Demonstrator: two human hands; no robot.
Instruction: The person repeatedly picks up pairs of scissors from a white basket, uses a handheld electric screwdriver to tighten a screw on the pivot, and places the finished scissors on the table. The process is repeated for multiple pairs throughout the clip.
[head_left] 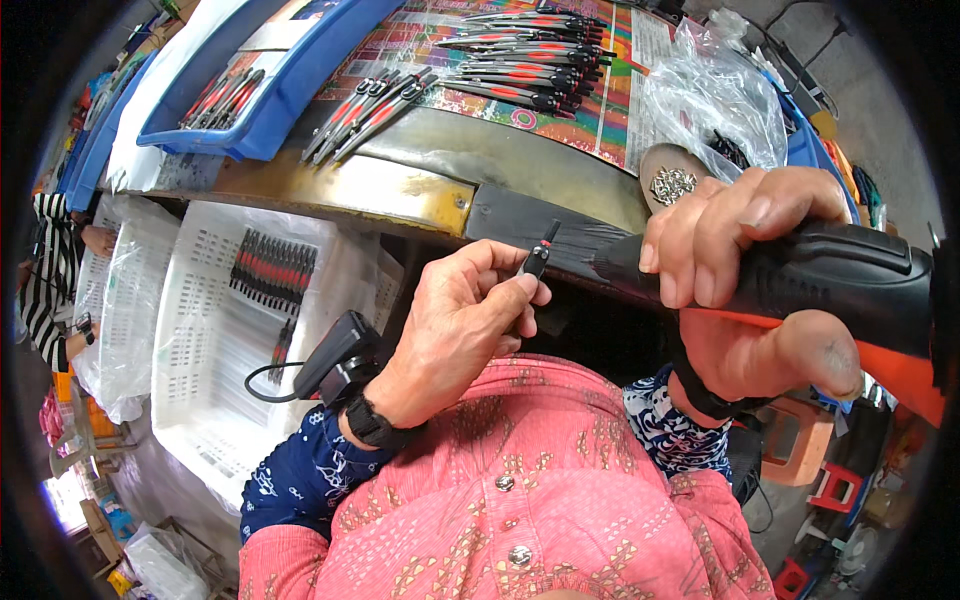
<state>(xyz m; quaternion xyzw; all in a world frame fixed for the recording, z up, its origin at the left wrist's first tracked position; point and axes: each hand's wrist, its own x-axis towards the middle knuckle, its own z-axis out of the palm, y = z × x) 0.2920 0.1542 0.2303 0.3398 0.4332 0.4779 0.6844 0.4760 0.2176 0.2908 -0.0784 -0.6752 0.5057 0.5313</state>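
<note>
Between the thumb and fingers of my left hand is a slim black-and-red tool, upright, with small shiny spots on its face. Most of its lower part is hidden by the fingers. My right hand is wrapped around a black-and-orange power screwdriver. Its narrow nose points left toward the held piece, apart from it. Just beyond the right hand, a shallow dish holds small silver screws. Similar slim grey, black and red tools lie in rows on the bench, with several more near its edge.
A blue tray with more slim tools stands at the far left of the bench. Clear plastic bags lie at the right. Below left, a white basket holds rows of tools. Another person's hand shows at the far left.
</note>
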